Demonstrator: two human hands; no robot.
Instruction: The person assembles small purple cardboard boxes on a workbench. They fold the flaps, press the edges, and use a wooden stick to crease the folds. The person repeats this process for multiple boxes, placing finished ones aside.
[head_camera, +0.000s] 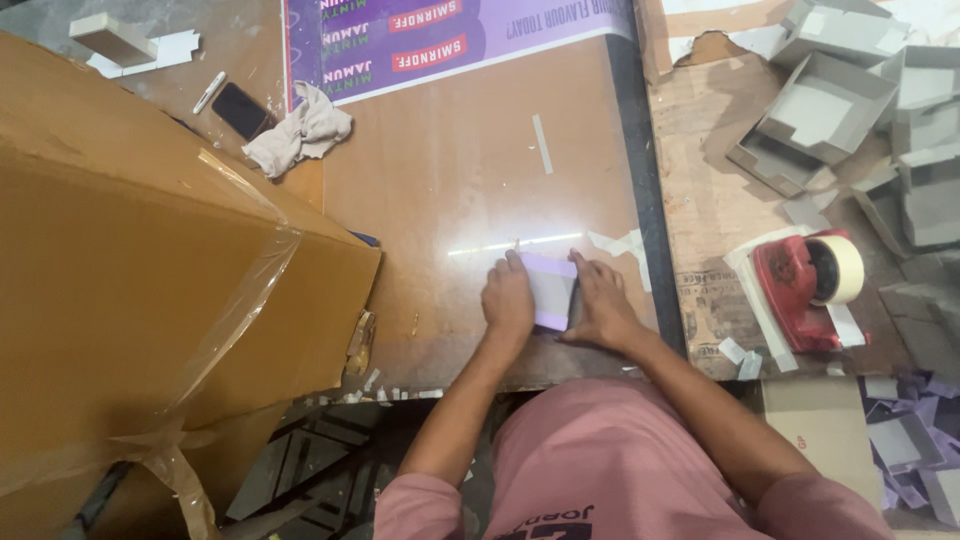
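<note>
Lilac box (548, 287), small and pale, lies on the brown desk (450, 180) near its front edge, right in front of the person. Both hands rest on it. The left hand (508, 298) lies flat with its fingers pressed down on the box's left part, not clenched around anything. The right hand (600, 305) presses against the right side of the box, fingers spread and thumb along its dark edge; it pushes on the box rather than lifting it. A thin bright line (515, 243) of reflected light crosses the desk just above the box.

To the left stands a big cardboard carton (130, 260) with loose clear tape hanging off its corner. Behind it on the desk lie a crumpled grey rag (300, 130), a dark phone (243, 108) and a white pen (209, 92). A purple printed sheet (440, 35) covers the far edge of the desk.

To the right, on a lower wooden board (710, 200), sits a red tape dispenser (800, 290) with a roll of pale tape, well apart from the hands. Beyond it lies a heap of grey folded boxes (840, 100). The person wears a pink shirt (610, 460).
</note>
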